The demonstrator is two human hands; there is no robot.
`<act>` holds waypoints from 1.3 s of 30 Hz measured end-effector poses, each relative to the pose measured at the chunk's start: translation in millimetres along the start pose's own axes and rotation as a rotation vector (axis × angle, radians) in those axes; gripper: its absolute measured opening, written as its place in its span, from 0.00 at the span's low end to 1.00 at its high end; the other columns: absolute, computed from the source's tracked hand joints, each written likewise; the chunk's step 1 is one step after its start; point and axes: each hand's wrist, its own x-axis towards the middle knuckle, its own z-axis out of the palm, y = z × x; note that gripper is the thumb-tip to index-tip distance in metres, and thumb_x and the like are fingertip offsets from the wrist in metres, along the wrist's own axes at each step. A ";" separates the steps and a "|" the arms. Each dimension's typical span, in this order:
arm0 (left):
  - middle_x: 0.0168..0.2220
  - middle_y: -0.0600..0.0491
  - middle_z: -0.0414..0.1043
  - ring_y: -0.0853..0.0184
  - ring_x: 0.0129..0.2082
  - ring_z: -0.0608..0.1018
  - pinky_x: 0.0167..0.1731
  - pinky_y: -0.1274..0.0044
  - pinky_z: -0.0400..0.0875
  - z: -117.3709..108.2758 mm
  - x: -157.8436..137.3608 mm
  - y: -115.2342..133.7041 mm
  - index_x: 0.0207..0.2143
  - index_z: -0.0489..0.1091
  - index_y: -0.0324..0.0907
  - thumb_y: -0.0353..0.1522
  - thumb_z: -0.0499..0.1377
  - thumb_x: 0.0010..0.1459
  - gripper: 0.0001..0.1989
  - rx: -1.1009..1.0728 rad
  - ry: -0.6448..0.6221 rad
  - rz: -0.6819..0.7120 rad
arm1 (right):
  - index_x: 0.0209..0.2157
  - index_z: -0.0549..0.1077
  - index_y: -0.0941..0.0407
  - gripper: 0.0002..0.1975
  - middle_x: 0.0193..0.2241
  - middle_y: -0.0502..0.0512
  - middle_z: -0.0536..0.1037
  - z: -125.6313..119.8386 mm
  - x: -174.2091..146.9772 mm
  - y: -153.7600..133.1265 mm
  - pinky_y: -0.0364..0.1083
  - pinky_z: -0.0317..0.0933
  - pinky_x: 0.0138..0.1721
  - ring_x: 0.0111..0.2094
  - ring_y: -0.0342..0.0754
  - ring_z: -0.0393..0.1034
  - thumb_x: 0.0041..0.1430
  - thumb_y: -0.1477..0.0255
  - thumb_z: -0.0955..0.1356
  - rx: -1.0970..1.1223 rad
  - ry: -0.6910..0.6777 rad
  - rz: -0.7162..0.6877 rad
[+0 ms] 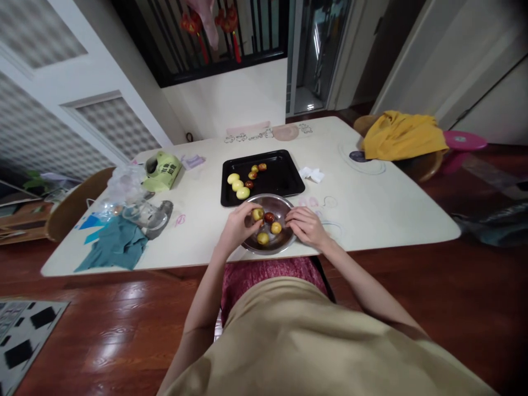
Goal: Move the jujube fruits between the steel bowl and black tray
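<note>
White table (383, 212): left hand (237, 226) pinches fruit (258, 214), ideally lightly; right hand (308, 226) touches bowl (284, 207), preferably steadying it, grip unclear.

Bowl (284, 240) w/ fruit (263, 238) at table (371, 209) near edge, ctr; tray (280, 170) w/ more fruit (243, 193) just behind; tissue (315, 175) R of tray; bag (168, 175) by far-L corner; cloth (117, 245) nr near-L corner.

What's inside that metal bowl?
The metal bowl holds a dark red fruit, an orange-yellow fruit and a yellow-green fruit. The left hand pinches another fruit at the bowl's left; anything beneath that hand is hidden.
</note>
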 end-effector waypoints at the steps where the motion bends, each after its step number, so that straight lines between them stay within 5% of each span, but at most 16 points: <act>1: 0.47 0.48 0.81 0.60 0.47 0.83 0.49 0.69 0.81 2.7 -4.0 -1.4 0.50 0.75 0.43 0.28 0.66 0.63 0.13 0.012 -0.028 0.003 | 0.34 0.79 0.53 0.15 0.35 0.57 0.84 -0.3 0.3 -0.3 0.58 0.73 0.50 0.41 0.53 0.79 0.74 0.73 0.63 -0.003 0.004 -0.008; 8: 0.51 0.47 0.83 0.56 0.53 0.84 0.56 0.64 0.79 10.9 -16.7 -15.2 0.53 0.76 0.44 0.26 0.69 0.61 0.18 0.077 -0.192 0.014 | 0.34 0.80 0.53 0.16 0.35 0.57 0.85 -0.8 -1.1 -0.6 0.60 0.73 0.51 0.41 0.54 0.78 0.73 0.73 0.63 0.016 -0.012 0.025; 25: 0.52 0.47 0.83 0.55 0.56 0.82 0.64 0.59 0.74 25.0 -3.3 -22.5 0.51 0.80 0.44 0.24 0.64 0.64 0.14 0.100 -0.306 0.064 | 0.33 0.80 0.52 0.17 0.34 0.56 0.85 -0.3 -2.3 0.9 0.60 0.72 0.51 0.40 0.54 0.79 0.74 0.72 0.62 0.020 -0.041 0.059; 30: 0.51 0.45 0.83 0.55 0.54 0.83 0.59 0.60 0.78 19.8 -12.6 -15.7 0.51 0.79 0.43 0.29 0.64 0.68 0.11 0.074 -0.172 0.040 | 0.33 0.79 0.52 0.17 0.33 0.57 0.84 0.5 -1.7 0.7 0.59 0.72 0.50 0.40 0.53 0.79 0.74 0.73 0.62 0.007 -0.009 0.029; 39: 0.46 0.46 0.85 0.59 0.52 0.83 0.56 0.61 0.78 19.3 -40.6 -16.0 0.47 0.80 0.44 0.35 0.56 0.75 0.12 -0.191 0.290 0.043 | 0.39 0.83 0.53 0.20 0.37 0.59 0.85 -8.3 5.9 2.7 0.58 0.73 0.48 0.43 0.55 0.80 0.77 0.68 0.60 0.177 0.073 0.146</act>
